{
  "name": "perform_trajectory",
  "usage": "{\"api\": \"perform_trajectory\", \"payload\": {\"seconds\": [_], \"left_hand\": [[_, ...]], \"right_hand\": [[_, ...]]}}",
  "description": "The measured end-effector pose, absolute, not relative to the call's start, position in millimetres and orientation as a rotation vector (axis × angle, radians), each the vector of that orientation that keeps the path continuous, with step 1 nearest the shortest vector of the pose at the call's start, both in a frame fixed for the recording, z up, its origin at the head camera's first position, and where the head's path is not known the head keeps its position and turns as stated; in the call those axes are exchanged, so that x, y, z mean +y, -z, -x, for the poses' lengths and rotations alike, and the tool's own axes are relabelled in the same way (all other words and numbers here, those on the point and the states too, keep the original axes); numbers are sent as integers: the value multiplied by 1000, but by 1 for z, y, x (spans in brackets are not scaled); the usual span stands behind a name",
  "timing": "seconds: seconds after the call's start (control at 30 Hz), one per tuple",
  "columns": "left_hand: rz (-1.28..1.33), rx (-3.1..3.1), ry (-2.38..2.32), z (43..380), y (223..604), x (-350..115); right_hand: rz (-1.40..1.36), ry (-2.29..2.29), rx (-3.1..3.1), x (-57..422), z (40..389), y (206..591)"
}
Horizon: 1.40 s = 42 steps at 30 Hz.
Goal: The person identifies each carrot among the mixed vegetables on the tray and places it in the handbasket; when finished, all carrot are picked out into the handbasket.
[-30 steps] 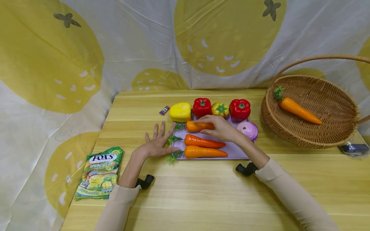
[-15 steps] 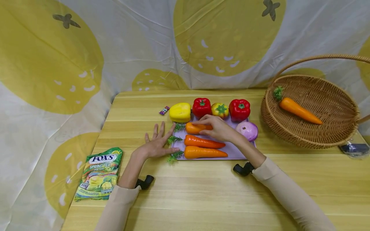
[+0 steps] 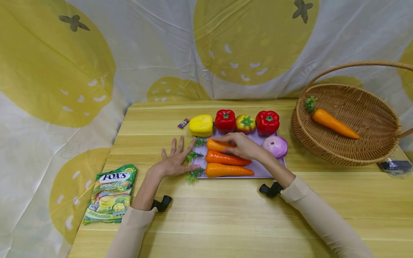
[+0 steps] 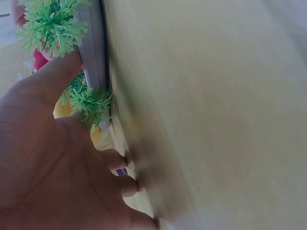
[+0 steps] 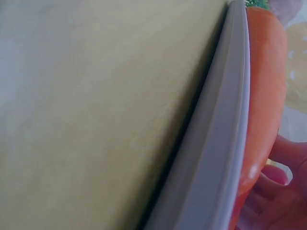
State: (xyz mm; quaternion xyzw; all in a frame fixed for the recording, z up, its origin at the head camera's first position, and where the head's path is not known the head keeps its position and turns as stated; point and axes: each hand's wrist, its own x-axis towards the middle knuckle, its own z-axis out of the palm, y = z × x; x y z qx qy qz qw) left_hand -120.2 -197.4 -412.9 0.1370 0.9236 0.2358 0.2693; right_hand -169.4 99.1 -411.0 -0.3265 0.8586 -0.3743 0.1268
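Right hand shifted slightly nearer, fingers pinching one of four carrots, left hand with fingers spread

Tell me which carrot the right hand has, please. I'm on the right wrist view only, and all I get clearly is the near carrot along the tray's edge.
Observer: In the head view, the right hand grips the far carrot, the one farthest from the person on the tray.
Operator: Copy. Is anything in the basket?
Observer: Yes, a single carrot lies inside the basket.
Operator: And what sits at the tray's right end?
Observer: A purple onion.
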Motion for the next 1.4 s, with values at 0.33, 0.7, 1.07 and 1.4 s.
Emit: {"api": "perform_trajectory", "payload": {"seconds": [0.33,0.7,1.07,1.4], "left_hand": [[-363,2489,-599,119,407,-195],[-349,2503,-600,124,422,-198],[-351,2503,-613,125,425,-200],[-349,2499,-607,123,418,-198]], "right_hand": [[959,1081,2483,103,168,408],[962,1076,2451,123,166,403],[930,1090,2462,134,163,394],[962,1139,2470,148,156,380]]}}
